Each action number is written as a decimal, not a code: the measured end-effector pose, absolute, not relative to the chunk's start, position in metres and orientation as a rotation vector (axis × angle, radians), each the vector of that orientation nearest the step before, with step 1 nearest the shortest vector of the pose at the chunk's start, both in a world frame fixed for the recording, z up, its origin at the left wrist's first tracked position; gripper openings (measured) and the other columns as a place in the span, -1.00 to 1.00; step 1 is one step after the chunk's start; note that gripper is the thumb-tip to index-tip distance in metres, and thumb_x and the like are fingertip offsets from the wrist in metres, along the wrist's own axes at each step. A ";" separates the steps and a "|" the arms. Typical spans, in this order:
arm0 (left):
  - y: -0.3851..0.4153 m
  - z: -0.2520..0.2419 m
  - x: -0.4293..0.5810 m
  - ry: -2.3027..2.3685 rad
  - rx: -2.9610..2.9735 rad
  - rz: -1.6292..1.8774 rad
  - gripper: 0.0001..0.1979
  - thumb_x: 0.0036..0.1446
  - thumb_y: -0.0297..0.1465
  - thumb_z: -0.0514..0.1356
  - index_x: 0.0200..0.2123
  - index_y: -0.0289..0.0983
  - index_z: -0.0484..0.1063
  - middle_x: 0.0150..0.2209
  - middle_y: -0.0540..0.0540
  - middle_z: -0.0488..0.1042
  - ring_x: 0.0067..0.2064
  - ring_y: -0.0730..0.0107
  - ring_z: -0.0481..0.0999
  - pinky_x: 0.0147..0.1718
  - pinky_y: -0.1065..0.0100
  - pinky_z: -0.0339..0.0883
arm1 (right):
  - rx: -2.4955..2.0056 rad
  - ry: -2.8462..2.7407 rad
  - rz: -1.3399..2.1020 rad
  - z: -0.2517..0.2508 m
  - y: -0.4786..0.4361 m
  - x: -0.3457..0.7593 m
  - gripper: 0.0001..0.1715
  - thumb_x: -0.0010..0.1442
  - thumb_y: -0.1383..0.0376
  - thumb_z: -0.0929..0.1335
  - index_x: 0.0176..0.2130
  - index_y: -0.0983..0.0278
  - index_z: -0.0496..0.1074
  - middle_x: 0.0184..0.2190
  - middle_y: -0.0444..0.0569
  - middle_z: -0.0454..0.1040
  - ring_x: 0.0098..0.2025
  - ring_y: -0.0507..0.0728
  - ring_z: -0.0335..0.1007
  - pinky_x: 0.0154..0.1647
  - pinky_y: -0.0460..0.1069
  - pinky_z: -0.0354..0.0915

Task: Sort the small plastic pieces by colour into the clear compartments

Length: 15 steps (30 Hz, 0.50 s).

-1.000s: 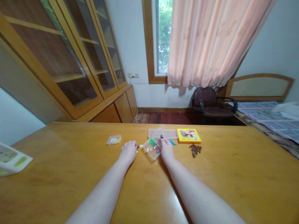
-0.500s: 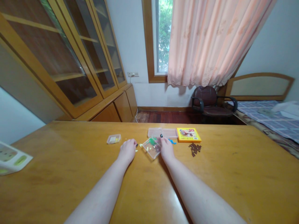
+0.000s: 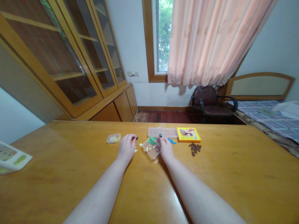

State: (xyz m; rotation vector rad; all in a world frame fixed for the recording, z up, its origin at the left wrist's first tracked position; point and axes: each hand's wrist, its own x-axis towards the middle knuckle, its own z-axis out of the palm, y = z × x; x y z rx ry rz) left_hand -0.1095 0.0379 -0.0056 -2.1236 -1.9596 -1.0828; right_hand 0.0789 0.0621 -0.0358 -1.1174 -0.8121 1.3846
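My right hand grips the right corner of a small clear box, which holds a few pale yellow pieces and is tilted a little. Green pieces show at the box's far side. To the left, my left hand is closed, its fingertips pinched together; whatever they hold is too small to make out. Pale yellow pieces lie on the table between the hands. Beyond my right hand are blue pieces.
A small lidded box sits left of my left hand. Clear trays, a yellow box and a brown pile of pieces are at the right. A white rack stands at the table's left edge.
My left hand has lifted slightly from the table, its fingertips moving up and away from the pale yellow pieces. My right hand and the clear box have hardly moved.
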 end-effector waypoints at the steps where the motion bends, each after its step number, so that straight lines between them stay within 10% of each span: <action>1: 0.041 -0.008 -0.114 -2.021 -2.064 -1.072 -0.81 0.16 -0.38 -0.02 -0.30 -0.27 0.37 -0.29 -0.15 0.45 -0.20 0.22 0.41 -0.16 0.20 0.32 | -1.118 -0.815 1.385 -0.036 0.062 0.079 -0.52 -0.08 -0.07 0.33 -0.38 0.28 0.44 -0.45 -0.02 0.51 -0.55 0.09 0.36 -0.64 -0.07 0.17; 9: 0.053 -0.032 -0.127 -2.250 -2.164 -0.462 -0.54 0.19 -0.35 -0.03 0.15 -0.35 0.23 0.21 -0.23 0.22 0.22 0.14 0.19 0.17 0.12 0.08 | -1.119 -0.811 1.393 -0.037 0.063 0.078 -0.54 -0.08 -0.05 0.32 -0.38 0.28 0.41 -0.45 -0.03 0.51 -0.55 0.08 0.36 -0.66 -0.09 0.17; 15: 0.046 -0.021 -0.121 -2.234 -2.247 -0.253 -0.63 0.17 -0.45 -0.02 -0.02 -0.24 0.44 0.06 -0.14 0.43 0.14 0.18 0.32 0.13 0.18 0.12 | -1.134 -0.810 1.392 -0.031 0.060 0.079 -0.54 -0.08 -0.04 0.33 -0.38 0.29 0.43 -0.44 -0.02 0.52 -0.56 0.08 0.36 -0.66 -0.09 0.16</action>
